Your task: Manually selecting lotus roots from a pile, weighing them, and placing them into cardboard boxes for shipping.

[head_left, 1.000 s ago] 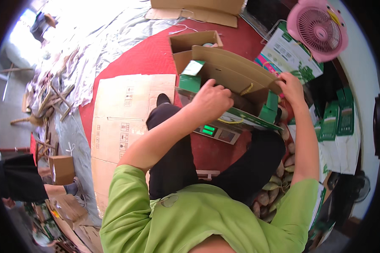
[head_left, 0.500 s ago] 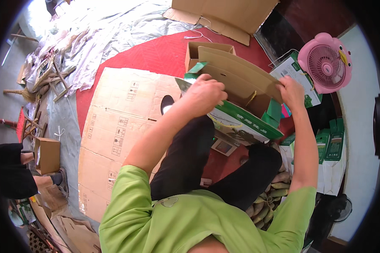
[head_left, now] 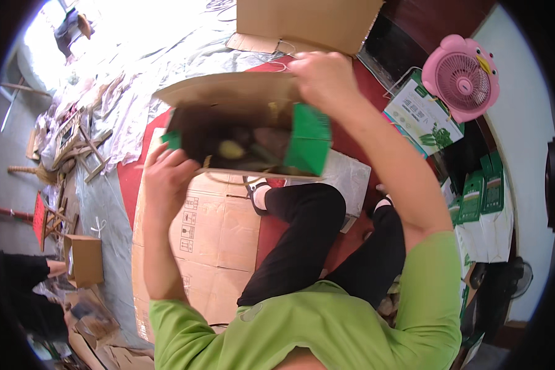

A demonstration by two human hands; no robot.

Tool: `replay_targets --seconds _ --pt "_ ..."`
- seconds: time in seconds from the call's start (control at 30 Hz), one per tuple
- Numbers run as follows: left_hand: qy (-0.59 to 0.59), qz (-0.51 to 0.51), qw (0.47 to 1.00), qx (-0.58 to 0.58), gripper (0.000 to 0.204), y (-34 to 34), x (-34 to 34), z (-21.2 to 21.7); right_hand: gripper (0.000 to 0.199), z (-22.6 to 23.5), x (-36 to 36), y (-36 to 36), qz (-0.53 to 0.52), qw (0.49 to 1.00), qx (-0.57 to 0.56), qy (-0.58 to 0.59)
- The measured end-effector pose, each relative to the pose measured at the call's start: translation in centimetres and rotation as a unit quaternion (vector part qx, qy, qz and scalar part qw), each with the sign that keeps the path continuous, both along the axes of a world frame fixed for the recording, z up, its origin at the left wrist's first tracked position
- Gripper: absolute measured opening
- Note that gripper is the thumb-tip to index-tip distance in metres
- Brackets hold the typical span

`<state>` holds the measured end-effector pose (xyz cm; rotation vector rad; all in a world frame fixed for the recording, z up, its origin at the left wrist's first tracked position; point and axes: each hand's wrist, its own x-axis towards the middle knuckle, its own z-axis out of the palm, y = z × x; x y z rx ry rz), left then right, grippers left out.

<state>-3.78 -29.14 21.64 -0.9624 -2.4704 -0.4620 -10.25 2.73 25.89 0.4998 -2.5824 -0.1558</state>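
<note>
Both my hands grip an open brown cardboard box with green side flaps, tilted so its inside faces me. My left hand is closed on its left front corner, beside a yellow cord handle. At the far right corner, my right hand is closed on the raised brown flap. Inside lie several lumpy vegetables, blurred; a yellowish one and a reddish one stand out. A low grey flat-topped platform is beside my legs, right of the box.
A flattened cardboard sheet covers the red floor on the left. Beyond stands a large cardboard panel. To the right are a pink fan, a printed carton and green-and-white cartons. Another person's dark-clothed leg shows at left.
The box has moved left with both my hands, off the grey platform, and now tilts toward me. Its contents and the platform have come into sight. The other person's leg has shifted slightly.
</note>
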Motion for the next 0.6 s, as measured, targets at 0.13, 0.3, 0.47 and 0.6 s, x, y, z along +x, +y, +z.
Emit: replay_targets --seconds 0.13,0.3,0.47,0.6 --pt "0.006 0.045 0.996 -0.076 0.008 -5.0 3.0 2.5 0.007 -2.1 -0.1 -6.6 0.045 0.994 -0.098 -0.030" --pt "-0.067 0.100 0.979 -0.164 0.011 -12.4 7.2 0.1 0.017 -9.7 0.8 -15.7 0.089 0.978 -0.180 -0.057" --pt "-0.123 0.178 0.942 -0.255 0.013 -20.8 15.7 -3.0 0.018 -14.7 6.9 -25.7 0.155 0.951 -0.148 -0.222" --pt "-0.189 0.166 0.928 -0.274 0.008 -21.6 20.1 -6.7 0.018 -20.8 11.4 -28.9 0.177 0.924 -0.112 -0.321"
